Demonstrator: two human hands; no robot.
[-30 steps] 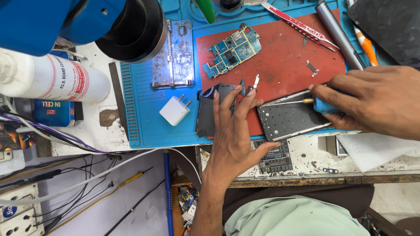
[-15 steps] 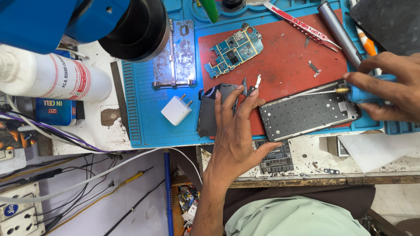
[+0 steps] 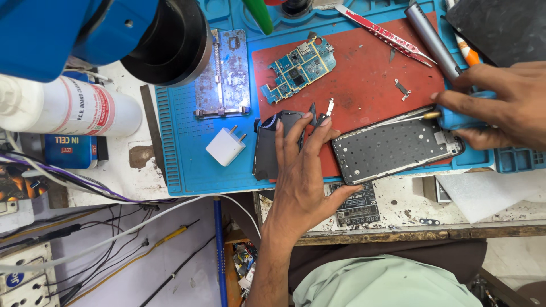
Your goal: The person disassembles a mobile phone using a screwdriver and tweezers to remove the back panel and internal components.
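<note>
My left hand (image 3: 301, 176) lies flat with spread fingers, its fingertips on a dark phone part (image 3: 273, 142) at the red mat's (image 3: 364, 79) left edge. Its thumb rests against the corner of a grey phone frame (image 3: 392, 148). My right hand (image 3: 500, 105) grips a blue-handled screwdriver (image 3: 455, 116) whose tip lies along the frame's upper edge. A blue-green circuit board (image 3: 298, 68) sits on the red mat above the left hand.
A white charger plug (image 3: 226, 146) and a metal board holder (image 3: 223, 74) lie on the blue work mat (image 3: 182, 148). Red tweezers (image 3: 387, 35) and a grey pen-like tool (image 3: 432, 40) lie at the top. A white bottle (image 3: 68, 105) lies at left, a microscope head (image 3: 131, 34) above.
My right hand pulled back to the right off the phone frame, uncovering it, and now holds the screwdriver at the frame's upper right. The left hand stayed put.
</note>
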